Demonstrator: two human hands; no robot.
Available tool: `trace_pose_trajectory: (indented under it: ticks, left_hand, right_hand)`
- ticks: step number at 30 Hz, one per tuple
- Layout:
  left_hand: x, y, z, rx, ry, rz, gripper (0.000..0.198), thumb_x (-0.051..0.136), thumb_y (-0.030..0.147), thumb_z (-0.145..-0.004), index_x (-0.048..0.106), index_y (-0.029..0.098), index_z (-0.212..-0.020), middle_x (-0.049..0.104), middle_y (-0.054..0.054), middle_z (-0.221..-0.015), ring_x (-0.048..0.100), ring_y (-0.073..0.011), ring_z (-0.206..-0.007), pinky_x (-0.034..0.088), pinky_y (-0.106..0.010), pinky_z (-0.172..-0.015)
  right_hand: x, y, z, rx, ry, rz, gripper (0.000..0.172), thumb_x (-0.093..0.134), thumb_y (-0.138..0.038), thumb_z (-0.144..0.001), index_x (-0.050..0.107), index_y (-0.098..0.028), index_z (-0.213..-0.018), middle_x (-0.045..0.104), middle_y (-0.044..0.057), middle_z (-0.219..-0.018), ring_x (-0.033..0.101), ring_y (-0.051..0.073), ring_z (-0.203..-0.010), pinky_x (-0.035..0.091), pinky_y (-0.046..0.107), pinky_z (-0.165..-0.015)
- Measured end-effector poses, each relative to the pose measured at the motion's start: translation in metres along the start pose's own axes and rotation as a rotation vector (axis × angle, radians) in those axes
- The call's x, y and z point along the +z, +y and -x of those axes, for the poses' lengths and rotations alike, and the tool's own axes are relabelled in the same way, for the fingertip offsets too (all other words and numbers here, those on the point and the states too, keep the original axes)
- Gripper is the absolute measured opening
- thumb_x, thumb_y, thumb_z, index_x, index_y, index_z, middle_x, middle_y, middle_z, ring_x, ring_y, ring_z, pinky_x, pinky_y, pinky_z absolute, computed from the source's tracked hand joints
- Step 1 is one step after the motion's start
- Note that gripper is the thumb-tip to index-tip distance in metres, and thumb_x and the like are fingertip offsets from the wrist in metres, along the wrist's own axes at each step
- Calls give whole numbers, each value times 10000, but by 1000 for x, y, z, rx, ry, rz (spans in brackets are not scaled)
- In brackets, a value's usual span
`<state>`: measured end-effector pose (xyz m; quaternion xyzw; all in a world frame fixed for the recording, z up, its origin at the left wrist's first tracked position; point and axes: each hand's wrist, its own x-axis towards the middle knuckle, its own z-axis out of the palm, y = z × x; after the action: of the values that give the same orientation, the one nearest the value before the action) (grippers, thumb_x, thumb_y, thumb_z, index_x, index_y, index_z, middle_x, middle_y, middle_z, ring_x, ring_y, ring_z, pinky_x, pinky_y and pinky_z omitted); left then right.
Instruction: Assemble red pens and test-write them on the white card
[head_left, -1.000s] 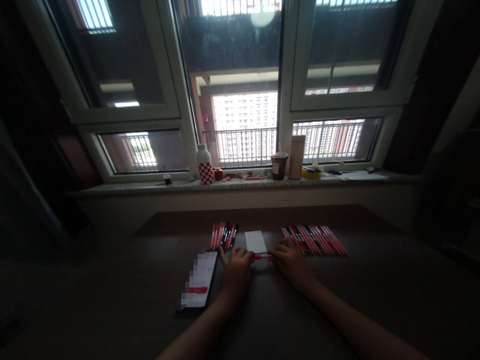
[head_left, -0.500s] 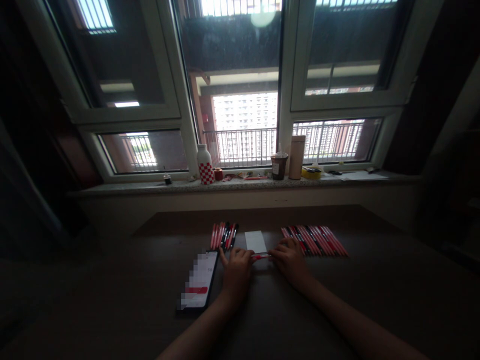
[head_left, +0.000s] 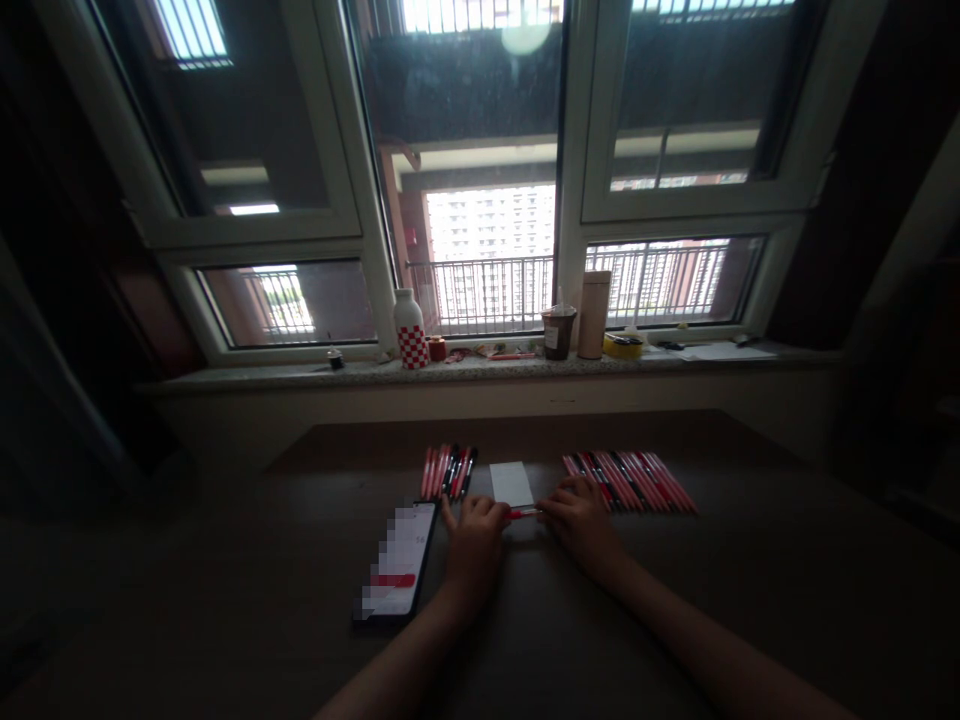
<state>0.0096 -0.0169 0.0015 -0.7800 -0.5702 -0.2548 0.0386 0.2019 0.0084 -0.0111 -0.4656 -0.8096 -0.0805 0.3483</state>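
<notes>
A red pen [head_left: 524, 513] lies level between my two hands, just in front of a small white paper [head_left: 511, 482]. Its left end is pinched by my left hand [head_left: 478, 535], and my right hand [head_left: 579, 518] grips the other end; both ends are covered by fingers. Beyond my left hand a short row of red and black pens [head_left: 448, 472] rests on the table. A longer row of similar pens [head_left: 634, 481] spreads out beside my right hand. Left of my left hand is a phone [head_left: 401, 570] with its screen lit.
The dark table [head_left: 570, 640] reaches toward a window sill [head_left: 480, 370]. On the sill stand a white bottle with red checks [head_left: 411, 330], a drink cup [head_left: 557, 333], a tall tan flask [head_left: 593, 315] and a yellow roll [head_left: 622, 346].
My left hand has shifted very slightly to the right along the pen. My right hand and the rows of pens look the same.
</notes>
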Motion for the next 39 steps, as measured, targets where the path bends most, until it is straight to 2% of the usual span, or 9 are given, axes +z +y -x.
trace_pose_trajectory:
  ticks: [5,12,19,24,39]
  left_hand:
    - [-1,1,0,-12,-12,-13,262,397,221,-906,618,301,-1022,651,-12,-1011,511,-216,-1055,34,-635,-1078]
    - [3,-1,0,-9,2,-28,317,394,143,-885,600,315,-1053,661,11,-984,520,-199,-1039,23,-630,-1081]
    - [2,-1,-1,-5,9,2,213,484,340,-879,611,289,-1042,631,-16,-1044,499,-229,-1079,41,-634,-1078]
    - [1,-1,-1,1,17,15,180,500,273,-869,631,297,-990,617,-7,-1010,502,-215,-1062,48,-627,-1081]
    - [5,-1,1,3,30,-7,254,398,246,-913,627,304,-1005,632,0,-972,497,-214,-1041,64,-633,-1078]
  right_hand:
    - [1,0,0,-7,8,-23,104,638,-289,-829,710,-289,-905,693,12,-822,490,236,-965,253,406,-928]
    - [1,1,0,2,-5,-11,101,660,-281,-815,707,-302,-901,694,-8,-822,489,229,-973,242,401,-938]
    - [1,1,1,-10,-22,46,113,647,-311,-825,708,-298,-920,690,4,-826,489,224,-984,260,388,-920]
    - [1,1,1,-10,-19,13,123,645,-308,-826,705,-304,-934,688,-1,-826,486,228,-986,253,390,-932]
    - [1,1,1,-1,-9,-29,125,626,-279,-843,708,-302,-936,695,-2,-822,493,222,-982,253,398,-945]
